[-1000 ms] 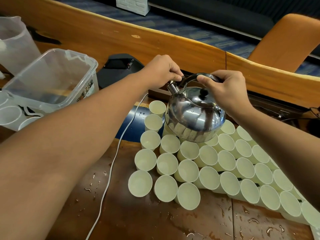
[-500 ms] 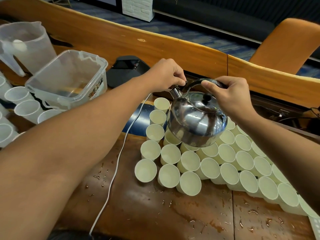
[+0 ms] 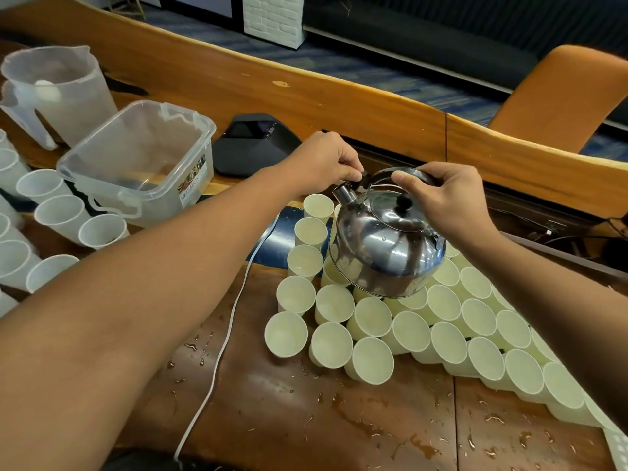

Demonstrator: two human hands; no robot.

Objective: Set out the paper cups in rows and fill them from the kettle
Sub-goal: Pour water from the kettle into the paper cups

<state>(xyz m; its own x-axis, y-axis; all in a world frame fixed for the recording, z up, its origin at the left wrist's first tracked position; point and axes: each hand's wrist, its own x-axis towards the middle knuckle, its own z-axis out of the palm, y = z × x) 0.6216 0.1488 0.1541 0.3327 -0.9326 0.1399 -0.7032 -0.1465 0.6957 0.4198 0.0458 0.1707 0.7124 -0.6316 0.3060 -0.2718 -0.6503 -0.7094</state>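
Both hands grip kettle [image 3: 387, 246] handle, over paper cups [image 3: 370, 358].

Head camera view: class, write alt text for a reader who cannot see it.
Two hands hold a steel kettle above rows of paper cups on a wet wooden table: right hand on the handle, left hand pinching near the spout.

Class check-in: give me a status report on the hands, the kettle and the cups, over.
Right hand grips the kettle handle; left hand pinches the spout cap. Kettle held over the cups, which are set in rows. White cord lies left of them.
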